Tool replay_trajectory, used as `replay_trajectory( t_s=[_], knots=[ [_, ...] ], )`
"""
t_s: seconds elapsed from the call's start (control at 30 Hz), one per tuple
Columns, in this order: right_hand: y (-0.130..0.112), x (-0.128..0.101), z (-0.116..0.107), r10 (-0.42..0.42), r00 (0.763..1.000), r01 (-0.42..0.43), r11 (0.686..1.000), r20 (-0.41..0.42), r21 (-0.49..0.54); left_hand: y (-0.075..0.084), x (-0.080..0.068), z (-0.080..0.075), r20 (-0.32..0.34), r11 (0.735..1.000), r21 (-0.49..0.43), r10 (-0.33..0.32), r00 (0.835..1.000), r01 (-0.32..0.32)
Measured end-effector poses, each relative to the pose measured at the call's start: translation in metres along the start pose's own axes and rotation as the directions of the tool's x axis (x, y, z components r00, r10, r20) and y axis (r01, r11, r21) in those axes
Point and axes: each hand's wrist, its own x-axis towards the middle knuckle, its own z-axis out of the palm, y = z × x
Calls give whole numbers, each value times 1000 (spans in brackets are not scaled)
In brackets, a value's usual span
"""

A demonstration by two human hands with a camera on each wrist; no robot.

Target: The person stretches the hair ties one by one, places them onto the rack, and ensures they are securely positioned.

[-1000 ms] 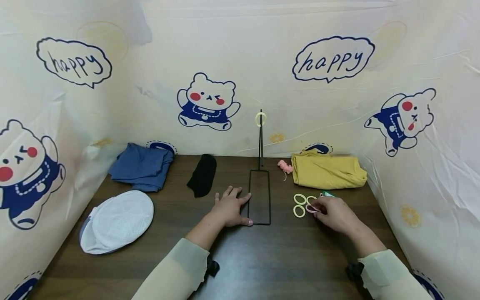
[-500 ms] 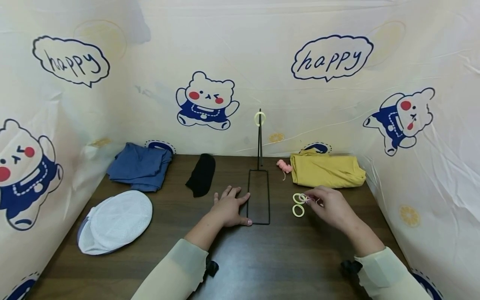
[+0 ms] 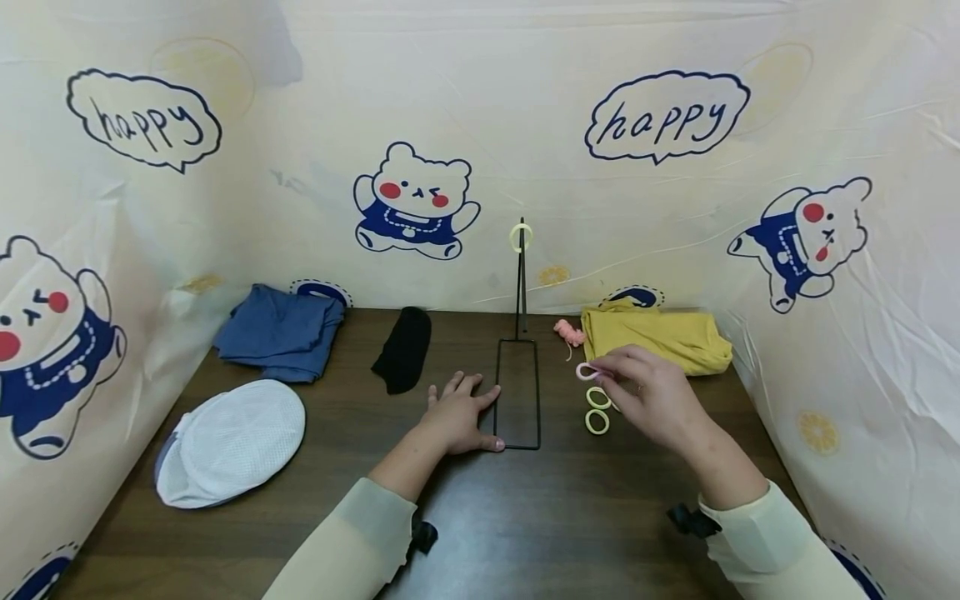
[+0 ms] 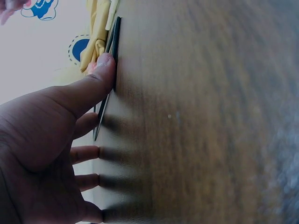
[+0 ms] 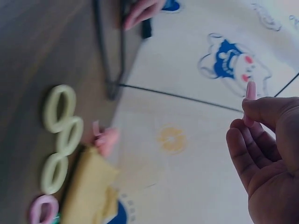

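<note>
While the left hand (image 3: 459,417) lies flat with straight fingers against the left rail of the black wire stand (image 3: 518,392), its thumb (image 4: 96,79) pressed to the base frame, the right hand (image 3: 651,398) pinches a pink hair ring (image 3: 586,372) between fingertips and holds it lifted off the bench (image 3: 525,517). A second ago that ring lay on the wood beside the pale yellow ones with the right hand resting on it; half a second ago it was just coming up; now it hangs in the air nearer the stand, between the base and the yellow cloth. I judge that the pick-up is done and the carry toward the stand's upright is under way, the left hand steadying the base as before.

Two pale yellow rings (image 3: 597,409) lie on the bench just below the lifted one, touching each other; the right wrist view shows three in a row plus another pink ring (image 5: 43,209) by the cloth. One yellow ring (image 3: 521,237) already hangs at the top of the upright. A small pink scrap (image 3: 570,333) lies near the back edge beside the folded yellow cloth (image 3: 657,340). Toward the back left lie a black sock (image 3: 403,348) and a blue cloth (image 3: 281,332); a white mesh cap (image 3: 234,442) sits near the left edge. Nothing stands between the raised ring and the upright.
</note>
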Motion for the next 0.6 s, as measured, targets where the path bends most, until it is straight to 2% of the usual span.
replay_trajectory(
  t_s=[0.17,0.37,0.6],
  knots=[
    [-17,15,-9,-72,995,74,997,-63,24,0,0,0,-1,1000,-3,0,1000,0],
    [-41,36,-19,-168,974,178,982,-152,56,1,0,0,1,1000,-2,-1,1000,1],
    [-67,58,-27,-229,953,247,966,-197,72,2,0,-1,-2,1000,-3,-9,1000,9]
  ],
)
